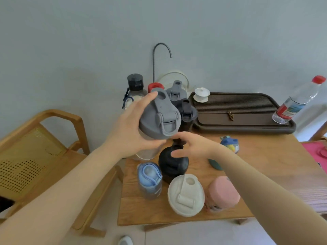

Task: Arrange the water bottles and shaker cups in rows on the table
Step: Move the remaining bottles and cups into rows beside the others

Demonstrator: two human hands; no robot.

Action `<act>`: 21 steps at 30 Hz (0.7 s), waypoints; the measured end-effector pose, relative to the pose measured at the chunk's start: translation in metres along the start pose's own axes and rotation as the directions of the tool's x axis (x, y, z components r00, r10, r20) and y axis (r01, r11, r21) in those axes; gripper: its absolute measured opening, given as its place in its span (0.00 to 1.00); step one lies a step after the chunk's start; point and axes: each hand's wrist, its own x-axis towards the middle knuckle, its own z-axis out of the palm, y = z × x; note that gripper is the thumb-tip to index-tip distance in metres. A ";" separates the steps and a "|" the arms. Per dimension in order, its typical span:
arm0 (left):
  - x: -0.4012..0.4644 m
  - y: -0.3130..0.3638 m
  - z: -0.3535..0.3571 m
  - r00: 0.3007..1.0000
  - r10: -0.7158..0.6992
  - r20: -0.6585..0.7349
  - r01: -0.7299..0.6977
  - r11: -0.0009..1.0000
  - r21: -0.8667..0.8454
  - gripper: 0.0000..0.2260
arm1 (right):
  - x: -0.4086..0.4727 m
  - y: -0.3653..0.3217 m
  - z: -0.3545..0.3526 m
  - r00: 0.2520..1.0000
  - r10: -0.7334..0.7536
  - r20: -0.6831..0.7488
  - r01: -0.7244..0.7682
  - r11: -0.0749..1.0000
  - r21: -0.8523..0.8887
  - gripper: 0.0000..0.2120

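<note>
Up above the table, left hand grip holds the grey-lidded shaker; right hand grip wide beside it

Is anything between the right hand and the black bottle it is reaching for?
Nothing visible. The right hand hovers open directly over the black bottle; the left hand holds the grey-lidded shaker up beside it.

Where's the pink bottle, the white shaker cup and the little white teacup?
pink bottle (223, 191), head view, on its rounded pink lid.
white shaker cup (185, 195), head view, on its flat lid.
white teacup (201, 94), head view, on its side, at the tray's far left corner.
</note>
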 end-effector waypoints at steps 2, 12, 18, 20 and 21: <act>0.001 -0.004 -0.002 1.000 -0.013 -0.012 0.012 0.999 -0.042 0.43 | 0.013 0.002 0.016 0.995 0.058 0.079 -0.042 0.979 -0.199 0.38; 0.018 -0.005 0.015 1.000 -0.026 0.008 0.026 0.995 -0.093 0.41 | 0.010 0.017 0.004 0.983 0.147 -0.112 -0.184 0.821 -0.541 0.29; 0.025 -0.011 0.056 0.981 -0.039 0.189 0.050 0.997 -0.055 0.37 | -0.017 0.047 -0.023 0.977 0.189 -0.101 -0.212 0.806 -0.553 0.27; 0.028 -0.016 0.069 0.970 -0.071 0.232 0.081 0.996 -0.033 0.38 | -0.020 0.052 -0.024 0.980 0.173 -0.099 -0.199 0.830 -0.522 0.29; 0.029 -0.020 0.075 0.962 -0.093 0.255 0.100 0.995 -0.014 0.38 | -0.020 0.054 -0.024 0.980 0.173 -0.103 -0.201 0.839 -0.505 0.31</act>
